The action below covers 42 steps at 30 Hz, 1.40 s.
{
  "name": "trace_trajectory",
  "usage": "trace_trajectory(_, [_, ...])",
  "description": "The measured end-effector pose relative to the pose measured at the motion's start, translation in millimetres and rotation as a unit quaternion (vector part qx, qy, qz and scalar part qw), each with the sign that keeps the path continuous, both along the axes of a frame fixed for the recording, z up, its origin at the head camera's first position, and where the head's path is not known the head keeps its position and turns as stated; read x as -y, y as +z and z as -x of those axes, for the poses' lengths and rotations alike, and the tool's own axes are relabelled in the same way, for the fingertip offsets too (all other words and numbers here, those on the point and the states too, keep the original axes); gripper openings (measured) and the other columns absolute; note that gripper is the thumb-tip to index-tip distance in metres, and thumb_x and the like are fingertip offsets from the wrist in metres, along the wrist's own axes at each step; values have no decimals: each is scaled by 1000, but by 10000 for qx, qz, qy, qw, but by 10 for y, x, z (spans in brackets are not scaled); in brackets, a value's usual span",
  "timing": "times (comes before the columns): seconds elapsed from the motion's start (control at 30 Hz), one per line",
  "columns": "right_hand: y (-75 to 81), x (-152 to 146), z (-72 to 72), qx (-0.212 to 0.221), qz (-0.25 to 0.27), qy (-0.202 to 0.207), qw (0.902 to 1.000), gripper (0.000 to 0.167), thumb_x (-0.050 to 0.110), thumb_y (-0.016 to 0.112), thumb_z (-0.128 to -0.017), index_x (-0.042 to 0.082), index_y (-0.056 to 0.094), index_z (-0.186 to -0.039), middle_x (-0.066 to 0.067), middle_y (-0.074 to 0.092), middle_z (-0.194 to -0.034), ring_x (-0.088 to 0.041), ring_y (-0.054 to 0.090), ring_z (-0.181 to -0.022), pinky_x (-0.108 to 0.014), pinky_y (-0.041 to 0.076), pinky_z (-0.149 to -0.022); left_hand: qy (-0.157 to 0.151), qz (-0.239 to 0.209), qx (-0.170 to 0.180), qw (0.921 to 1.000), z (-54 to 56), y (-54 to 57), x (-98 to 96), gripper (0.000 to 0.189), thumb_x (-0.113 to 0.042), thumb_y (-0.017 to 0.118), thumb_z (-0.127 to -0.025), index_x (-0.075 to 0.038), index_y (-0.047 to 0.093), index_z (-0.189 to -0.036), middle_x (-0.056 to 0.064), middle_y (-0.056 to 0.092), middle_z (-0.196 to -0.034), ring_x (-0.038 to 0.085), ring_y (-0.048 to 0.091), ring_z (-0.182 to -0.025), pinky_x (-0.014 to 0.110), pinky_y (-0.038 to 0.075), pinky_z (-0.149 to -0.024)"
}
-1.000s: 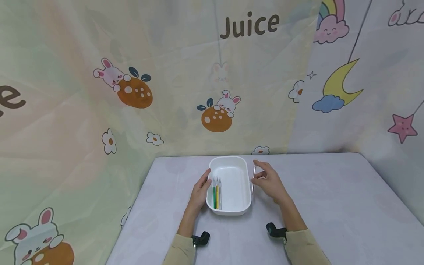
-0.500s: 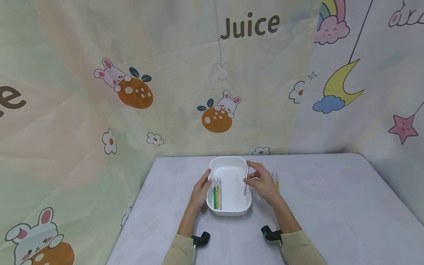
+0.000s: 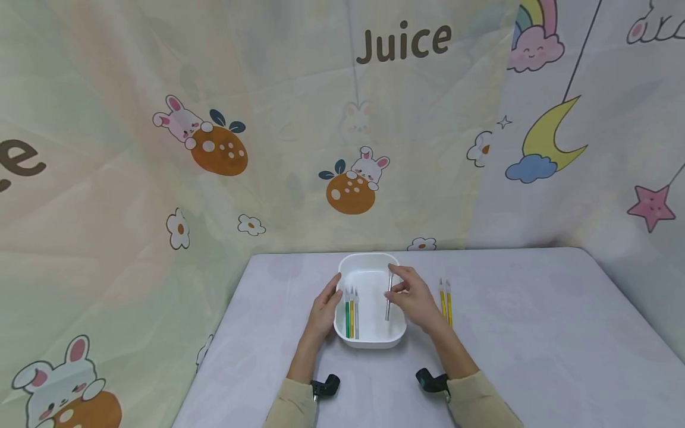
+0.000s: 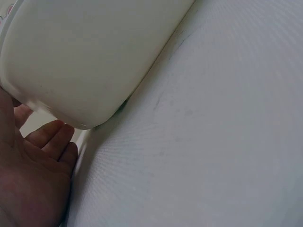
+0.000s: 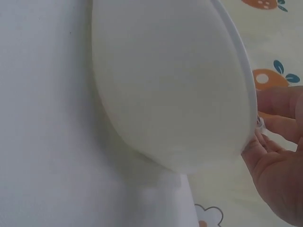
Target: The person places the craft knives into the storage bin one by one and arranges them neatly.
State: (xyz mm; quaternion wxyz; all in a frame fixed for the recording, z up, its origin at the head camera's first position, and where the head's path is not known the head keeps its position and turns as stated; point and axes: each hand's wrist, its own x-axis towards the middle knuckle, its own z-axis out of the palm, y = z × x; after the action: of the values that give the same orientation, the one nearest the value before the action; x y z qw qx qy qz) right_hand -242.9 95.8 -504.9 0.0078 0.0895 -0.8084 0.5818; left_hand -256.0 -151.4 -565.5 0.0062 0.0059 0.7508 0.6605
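Note:
A white plastic tray (image 3: 370, 342) with raised walls stands on the table. My left hand (image 3: 321, 312) holds its left wall, thumb at the rim, and the left wrist view shows the fingers against the tray's outer side. Inside, along the left, a green pen-like stick (image 3: 347, 318), a yellow one (image 3: 351, 318) and a silver one (image 3: 356, 318) lie side by side, pale pointed ends away from me. Over the tray's right half my right hand (image 3: 414, 297) pinches another slim silver pen-like stick (image 3: 388, 303), held lengthwise. In the right wrist view the tray wall hides most of this stick.
Two yellow pen-like sticks (image 3: 449, 303) lie on the white-covered table (image 3: 535, 333) right of the tray, partly behind my right forearm. A printed cloth backdrop (image 3: 289, 178) rises behind the table's far edge.
My right hand has carried the silver stick leftward, from outside the tray's right wall to over its inside. The two yellow sticks have come into view. My left hand has stayed put.

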Motion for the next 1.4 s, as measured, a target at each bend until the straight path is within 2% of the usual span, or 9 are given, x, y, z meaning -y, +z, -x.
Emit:
trace_trajectory(0.47, [21, 218, 26, 159, -447, 14, 9989, 71, 2, 77, -91, 11, 48, -156, -14, 48, -151, -18, 64, -98, -22, 59, -72, -27, 55, 12, 10000, -21, 24, 10, 46, -32, 50, -110, -38, 46, -156, -12, 37, -167, 16, 27, -159, 49, 23, -130])
trace_trajectory(0.87, [24, 387, 59, 108, -456, 26, 9989, 72, 1, 79, -88, 7, 50, -154, -17, 52, -146, -18, 65, -94, -23, 60, -71, -76, 51, 46, 9999, -9, 6, 25, 48, -33, 49, -110, -35, 45, -158, -13, 37, -167, 17, 27, -159, 50, 23, -130])
trace_trajectory(1.13, [1, 434, 88, 100, -522, 44, 9986, 70, 2, 79, -89, 7, 51, -153, -18, 52, -146, -17, 65, -93, -22, 59, -70, -81, 43, 27, 10000, -6, 3, 25, 45, -33, 50, -110, -42, 47, -154, -14, 37, -166, 16, 27, -159, 50, 23, -130])
trace_trajectory(1.4, [-29, 457, 123, 102, -485, 58, 9988, 70, 1, 79, -89, 6, 51, -153, -18, 52, -144, -16, 65, -92, -23, 59, -70, -77, 64, 43, 9999, -7, 1, 17, 46, -33, 50, -110, -41, 47, -154, -14, 38, -166, 15, 28, -159, 49, 24, -130])
